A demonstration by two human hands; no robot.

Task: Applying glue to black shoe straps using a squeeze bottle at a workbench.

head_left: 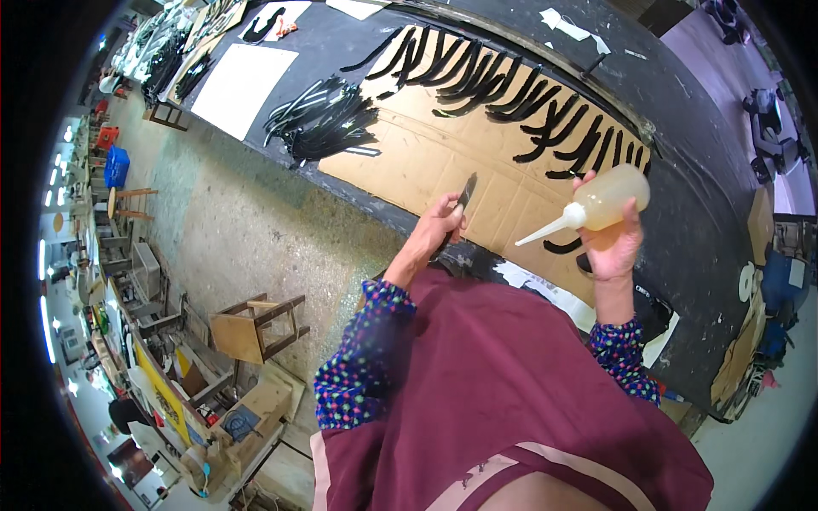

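Observation:
My left hand [436,228] pinches a short black strip [468,189] over the near edge of a flat cardboard sheet [409,162]. In my right hand [617,254] is a translucent squeeze bottle [615,196] of yellowish liquid, tilted so its long white nozzle [545,228] points down and left. The nozzle tip is apart from the strip. Many curved black strips [464,72] lie in a row along the far side of the cardboard. A loose bundle of black strips [319,123] rests on its left end. Another strip [562,246] lies below the bottle.
The cardboard lies on a dark worktable [682,255]. White sheets [245,89] and paper scraps [575,25] are on the table. To the left, a wooden stool [256,328] stands on the floor, with cluttered benches beyond. A blue crate [117,166] sits farther back.

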